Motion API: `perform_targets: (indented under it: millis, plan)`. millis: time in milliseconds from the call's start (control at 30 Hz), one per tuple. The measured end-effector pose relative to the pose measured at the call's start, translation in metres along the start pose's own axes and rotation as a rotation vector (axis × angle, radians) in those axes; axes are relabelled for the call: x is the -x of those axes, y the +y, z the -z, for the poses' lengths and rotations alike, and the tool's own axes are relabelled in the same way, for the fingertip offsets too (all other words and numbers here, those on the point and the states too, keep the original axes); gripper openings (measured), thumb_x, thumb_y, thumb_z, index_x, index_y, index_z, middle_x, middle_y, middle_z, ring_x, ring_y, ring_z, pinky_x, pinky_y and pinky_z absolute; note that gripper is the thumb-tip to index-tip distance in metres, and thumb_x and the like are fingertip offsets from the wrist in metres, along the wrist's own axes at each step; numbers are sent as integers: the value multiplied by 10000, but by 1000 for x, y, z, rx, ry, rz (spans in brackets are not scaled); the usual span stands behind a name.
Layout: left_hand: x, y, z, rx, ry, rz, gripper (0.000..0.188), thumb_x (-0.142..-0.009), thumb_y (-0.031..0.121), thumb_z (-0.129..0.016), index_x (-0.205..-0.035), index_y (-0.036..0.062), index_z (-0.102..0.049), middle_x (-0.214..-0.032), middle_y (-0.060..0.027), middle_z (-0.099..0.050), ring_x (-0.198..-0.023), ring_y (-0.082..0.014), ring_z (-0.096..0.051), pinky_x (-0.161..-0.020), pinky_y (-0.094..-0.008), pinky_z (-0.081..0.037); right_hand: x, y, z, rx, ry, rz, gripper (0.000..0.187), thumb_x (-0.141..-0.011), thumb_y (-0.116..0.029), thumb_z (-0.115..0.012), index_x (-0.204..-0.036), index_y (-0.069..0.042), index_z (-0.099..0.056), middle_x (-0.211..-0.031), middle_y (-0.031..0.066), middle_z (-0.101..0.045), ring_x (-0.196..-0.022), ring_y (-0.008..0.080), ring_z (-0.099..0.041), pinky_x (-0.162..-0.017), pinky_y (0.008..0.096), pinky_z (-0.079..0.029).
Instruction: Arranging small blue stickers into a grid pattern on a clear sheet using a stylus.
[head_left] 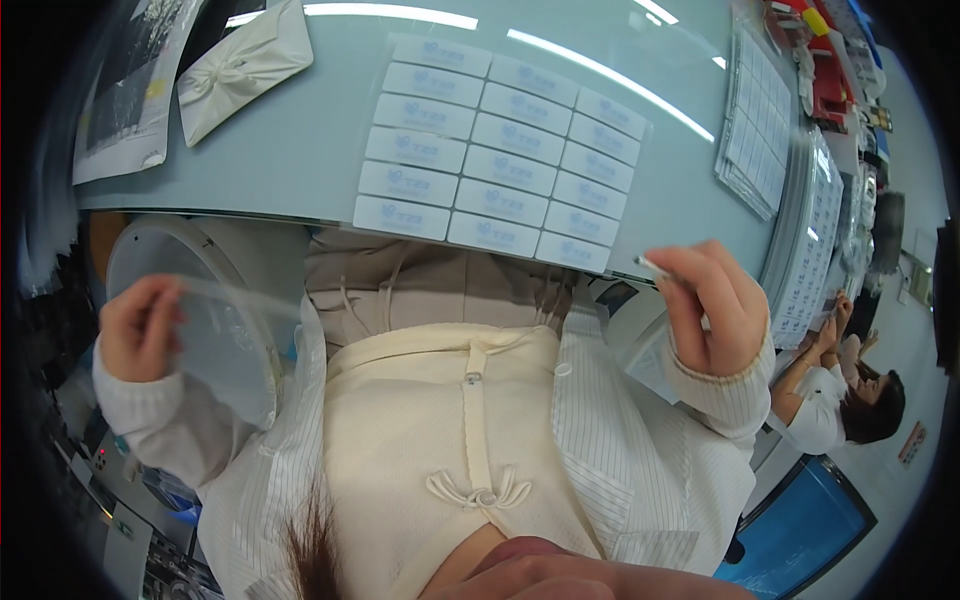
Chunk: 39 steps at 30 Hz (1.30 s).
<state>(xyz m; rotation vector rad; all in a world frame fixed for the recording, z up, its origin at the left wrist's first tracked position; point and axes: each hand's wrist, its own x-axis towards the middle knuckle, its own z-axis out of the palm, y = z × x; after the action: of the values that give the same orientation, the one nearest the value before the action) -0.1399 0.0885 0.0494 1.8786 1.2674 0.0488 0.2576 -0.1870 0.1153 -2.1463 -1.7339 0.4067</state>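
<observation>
On the glass-topped table lies a sheet of white labels [505, 168], rectangular and marked with pale blue print, in several rows. Off the table's left front edge, my left hand [145, 328] is closed and smeared by motion. From its fingers a thin, see-through strip [240, 297] trails rightward above a white round bin [268, 365]. My right hand [715, 305] is beside the sheet's lower right corner, thumb and fingers pinched together. Between them sticks out the small, pale, shiny tip of a thin thing [648, 264]; the rest is hidden by the fingers.
Along the far left lie a folded cream cloth pouch [248, 75] and a clear plastic packet [135, 95]. Stacked label sheets [755, 120] and more printed sheets [808, 225] are at the right. Farther right sits another person [825, 400] with hands raised, near a blue screen [800, 530].
</observation>
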Motion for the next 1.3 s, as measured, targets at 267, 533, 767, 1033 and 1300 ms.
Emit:
perform_targets:
  millis: [267,533,767,1033,1300]
  plan:
    - [4,-205,93,94,578,1252,103,-808,87,-665,-864,1,-670,-666,-151,-622,-523,-296,-587,-532,-403,-469,-28,23,-20,-95,53,-48,196,-892,63,-580,-1081,13,-602,-794,96,-550,-609,181,-513,-580,252,-417]
    - [-1,-147,43,-18,229,936,148,-863,157,-633,-862,15,-670,-632,-104,-590,-509,-218,-556,-533,-356,-463,-34,34,-25,-70,-29,8,186,-876,36,-604,-1055,-14,-595,-800,112,-559,-624,238,-578,-563,302,-463]
    - [-47,93,-6,-172,-78,-726,78,-833,-39,-671,-910,-32,-675,-789,-107,-643,-698,-177,-616,-626,-256,-465,-36,33,-28,-63,-21,9,217,-822,-6,-698,-1017,-22,-602,-771,103,-546,-590,227,-583,-512,313,-453]
    - [-119,214,-108,-294,-174,-1291,204,-722,-2,-741,-911,-9,-664,-920,-119,-654,-811,-282,-643,-679,-355,-518,-53,42,-24,101,47,186,225,-725,-134,-807,-783,-28,-617,-662,75,-459,-545,232,-530,-470,319,-421]
    - [-124,197,-110,-517,-136,-1419,305,-716,98,-739,-997,-6,-682,-1077,-135,-676,-988,-295,-651,-807,-385,-522,-70,55,-36,53,220,306,251,-736,-74,-723,-961,28,-676,-872,108,-611,-646,180,-614,-514,285,-493]
